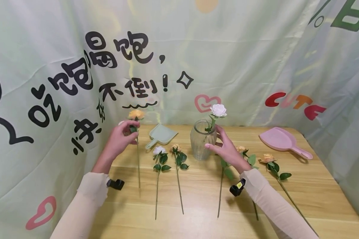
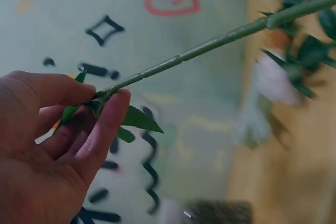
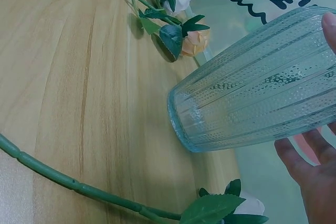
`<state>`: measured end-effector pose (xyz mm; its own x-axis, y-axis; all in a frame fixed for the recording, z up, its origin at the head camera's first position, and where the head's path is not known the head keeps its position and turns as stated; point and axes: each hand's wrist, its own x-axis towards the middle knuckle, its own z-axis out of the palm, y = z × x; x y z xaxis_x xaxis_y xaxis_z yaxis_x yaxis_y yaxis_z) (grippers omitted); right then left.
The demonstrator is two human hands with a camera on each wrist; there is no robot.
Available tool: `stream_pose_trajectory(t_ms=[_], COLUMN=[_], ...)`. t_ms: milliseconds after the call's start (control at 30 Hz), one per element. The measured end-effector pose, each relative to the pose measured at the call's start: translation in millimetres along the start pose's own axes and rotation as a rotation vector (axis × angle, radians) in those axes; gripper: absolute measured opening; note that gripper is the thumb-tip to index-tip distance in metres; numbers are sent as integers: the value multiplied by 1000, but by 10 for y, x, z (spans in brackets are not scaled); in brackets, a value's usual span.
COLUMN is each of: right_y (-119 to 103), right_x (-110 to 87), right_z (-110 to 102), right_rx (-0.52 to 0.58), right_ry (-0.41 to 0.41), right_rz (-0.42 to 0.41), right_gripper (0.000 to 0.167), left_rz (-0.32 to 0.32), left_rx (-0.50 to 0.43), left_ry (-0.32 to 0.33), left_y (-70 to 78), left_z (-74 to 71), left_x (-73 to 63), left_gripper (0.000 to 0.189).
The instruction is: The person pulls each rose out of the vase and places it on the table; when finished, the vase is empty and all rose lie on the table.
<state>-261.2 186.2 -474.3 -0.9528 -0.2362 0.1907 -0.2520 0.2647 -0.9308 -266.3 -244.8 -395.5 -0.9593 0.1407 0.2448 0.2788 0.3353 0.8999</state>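
Observation:
My left hand [image 1: 124, 136] pinches the green stem [image 2: 178, 59] of an orange rose [image 1: 136, 115] just below its bloom. The rose is upright, its stem hanging down over the table's left side. Around a ribbed clear glass vase [image 1: 201, 142] curl the thumb and fingers of my right hand [image 1: 225, 149], gripping its right side. A white rose [image 1: 218, 110] stands in the vase, its bloom above the rim. In the right wrist view the vase [image 3: 252, 87] shows its base close to the wooden tabletop; whether it touches is unclear.
Between my hands lie a white rose [image 1: 159, 151] and an orange rose [image 1: 176, 148]. More roses lie on the right, including an orange one [image 1: 268, 158], partly behind my arm. A grey-green dustpan [image 1: 161, 134] and a pink dustpan [image 1: 278, 139] lie near the back curtain [image 1: 242, 66].

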Motion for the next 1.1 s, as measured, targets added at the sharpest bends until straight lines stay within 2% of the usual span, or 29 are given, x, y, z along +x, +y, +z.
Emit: stream_pose_trajectory(t_ms=[167,300,467,600,767,967,1100], right_y=[8,6,7,-14,-21,-20,-22], right_x=[-4,-6,-8,-13,-22,-7,-8], right_z=[-5,-5,1,6,7,3,-2], right_rx=[-6,-7,0,0,2,-4,-5], right_ry=[1,3,-4,-6,-5,-9,-9], right_rz=[-4,-11,-11,-4,-1,0,6], right_gripper=[94,94,94,94,94,94,94], left_rz=[-136,-242,-325,-352,-376,-361,-319], left_rx=[-3,-33,-49,-43,48,146,199], left_ry=[-12,-24,-40,-29,-12,-10,-2], left_y=[-346,-615,-937,-1103,-1213,-1301,-1328], left_z=[-46,-29,54,131,200,228,243], left_x=[-197,-299,-383,-413,-450,-504,-508], left_gripper=[38,41,44,43,40,38,36])
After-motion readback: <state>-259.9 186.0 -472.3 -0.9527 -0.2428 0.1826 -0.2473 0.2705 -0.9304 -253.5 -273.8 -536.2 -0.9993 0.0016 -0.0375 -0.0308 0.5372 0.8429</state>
